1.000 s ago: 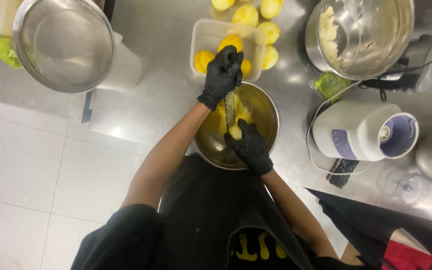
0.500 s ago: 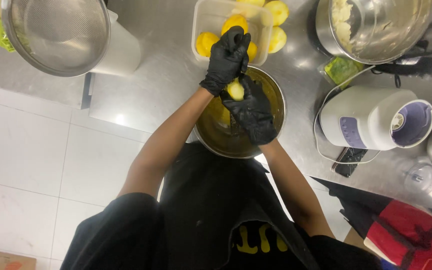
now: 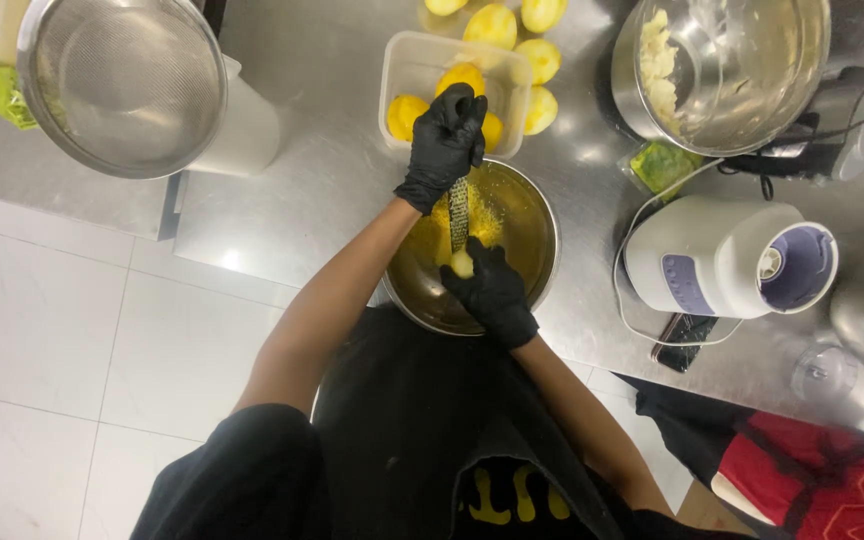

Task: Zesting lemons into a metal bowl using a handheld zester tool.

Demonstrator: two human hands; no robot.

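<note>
— What is the person doing over that round shiny metal bowl [image 3: 527,215]?

— The left hand in a black glove [image 3: 444,145] is closed tight around the top of a long thin metal grater [image 3: 458,212]. The grater leans down into the bowl.

— And the other hand?

— The right hand in a black glove [image 3: 494,295] is at the near edge of the bowl. Its fingers are wrapped around a small pale yellow lemon [image 3: 462,264], and the lemon is touching the low end of the grater.

— What is inside the bowl?

— Yellow crumbs of peel [image 3: 484,222], right beside the grater.

— What sits behind the bowl?

— A clear plastic box [image 3: 410,68] with whole yellow lemons in it [image 3: 407,112], just past the far edge of the bowl. More yellow lemons [image 3: 540,62] lie on the steel counter — a bit farther back from the bowl.

— And off to the sides?

— To the right of the bowl lies a white blender base on its side [image 3: 722,260]. Far back and right of the bowl stands a big metal mixing bowl with pale mush in it [image 3: 752,60]. Far to the left of the bowl there is a round metal sieve [image 3: 122,85].
</note>
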